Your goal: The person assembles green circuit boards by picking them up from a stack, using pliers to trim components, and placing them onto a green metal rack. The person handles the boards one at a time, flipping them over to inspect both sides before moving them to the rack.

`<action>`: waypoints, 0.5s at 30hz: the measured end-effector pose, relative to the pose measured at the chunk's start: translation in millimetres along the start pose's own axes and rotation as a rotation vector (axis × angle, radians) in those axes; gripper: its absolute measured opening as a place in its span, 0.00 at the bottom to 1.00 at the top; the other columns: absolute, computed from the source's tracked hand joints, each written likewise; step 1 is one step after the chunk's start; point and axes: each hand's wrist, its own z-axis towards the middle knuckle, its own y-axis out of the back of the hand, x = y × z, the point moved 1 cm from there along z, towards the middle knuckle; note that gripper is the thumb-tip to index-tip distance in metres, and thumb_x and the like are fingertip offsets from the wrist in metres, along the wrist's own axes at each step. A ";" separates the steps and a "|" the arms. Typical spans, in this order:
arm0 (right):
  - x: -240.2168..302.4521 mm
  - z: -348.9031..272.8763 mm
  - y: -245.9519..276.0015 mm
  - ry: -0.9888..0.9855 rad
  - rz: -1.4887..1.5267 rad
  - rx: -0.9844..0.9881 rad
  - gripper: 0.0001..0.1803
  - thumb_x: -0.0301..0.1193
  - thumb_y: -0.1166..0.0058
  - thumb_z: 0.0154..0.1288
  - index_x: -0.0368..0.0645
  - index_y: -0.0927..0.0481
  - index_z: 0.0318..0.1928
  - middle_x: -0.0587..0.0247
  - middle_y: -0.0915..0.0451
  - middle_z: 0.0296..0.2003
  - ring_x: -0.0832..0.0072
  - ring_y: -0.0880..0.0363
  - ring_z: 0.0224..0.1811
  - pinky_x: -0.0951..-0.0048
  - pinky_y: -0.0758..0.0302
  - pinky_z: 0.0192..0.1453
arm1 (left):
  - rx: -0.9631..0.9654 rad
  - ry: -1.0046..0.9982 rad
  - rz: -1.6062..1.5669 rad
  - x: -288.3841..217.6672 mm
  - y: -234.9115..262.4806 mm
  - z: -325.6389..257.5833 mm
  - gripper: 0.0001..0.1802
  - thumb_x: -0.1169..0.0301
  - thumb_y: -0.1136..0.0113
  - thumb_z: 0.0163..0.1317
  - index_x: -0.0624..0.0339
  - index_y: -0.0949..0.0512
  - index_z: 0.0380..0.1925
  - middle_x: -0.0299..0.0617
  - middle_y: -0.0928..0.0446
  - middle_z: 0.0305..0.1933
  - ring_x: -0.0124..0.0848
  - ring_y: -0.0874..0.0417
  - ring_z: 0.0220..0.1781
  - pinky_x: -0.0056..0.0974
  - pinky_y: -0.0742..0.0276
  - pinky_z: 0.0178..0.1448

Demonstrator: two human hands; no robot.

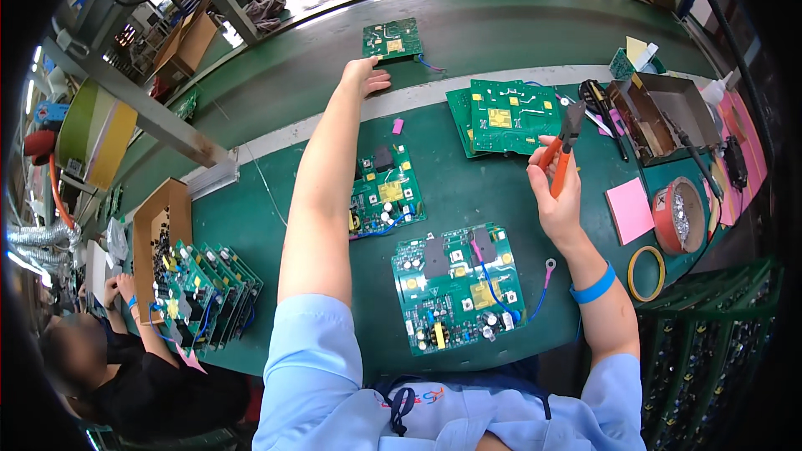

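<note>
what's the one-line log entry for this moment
left hand: reaching at circuit board on belt | right hand: holds orange-handled pliers | bench: populated board nearest

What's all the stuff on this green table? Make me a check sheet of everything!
Surface: green bench with a conveyor belt behind it.
Job's things: circuit board on the belt; orange-handled cutters; two boards component-side up, one middle, one near; a stack solder-side up.
Clutter: pink notes, red tape roll, yellow tape ring, open box, rack of boards.
Hands: left hand stretched out beside the belt board; right hand raised, holding the cutters.
Cables: blue lead with ring terminal off the near board.
Surroundings: another person at lower left; cardboard boxes beyond.
</note>
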 end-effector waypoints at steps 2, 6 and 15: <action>-0.6 1.1 -1.1 -0.008 0.008 -0.005 0.17 0.26 0.53 0.53 0.37 0.37 0.45 0.66 0.32 0.26 0.81 0.34 0.24 0.80 0.35 0.28 | 0.001 0.010 -0.104 3.1 -10.6 8.4 0.18 0.74 0.61 0.58 0.76 0.43 0.47 0.66 0.38 0.48 0.54 0.31 0.48 0.50 0.26 0.43; 1.1 0.6 -2.4 -0.047 0.041 0.018 0.17 0.25 0.53 0.53 0.37 0.37 0.45 0.66 0.32 0.26 0.81 0.34 0.24 0.80 0.35 0.28 | -0.112 0.017 -0.303 5.9 -22.8 32.4 0.15 0.75 0.61 0.58 0.77 0.40 0.43 0.65 0.36 0.45 0.54 0.30 0.46 0.51 0.26 0.43; 1.5 0.6 -1.0 -0.039 0.011 0.054 0.17 0.25 0.52 0.52 0.37 0.36 0.44 0.66 0.32 0.25 0.80 0.33 0.23 0.80 0.35 0.28 | -0.199 -0.466 -0.361 -6.4 6.6 16.7 0.09 0.75 0.58 0.53 0.72 0.36 0.31 0.49 0.29 0.33 0.40 0.23 0.31 0.45 0.21 0.32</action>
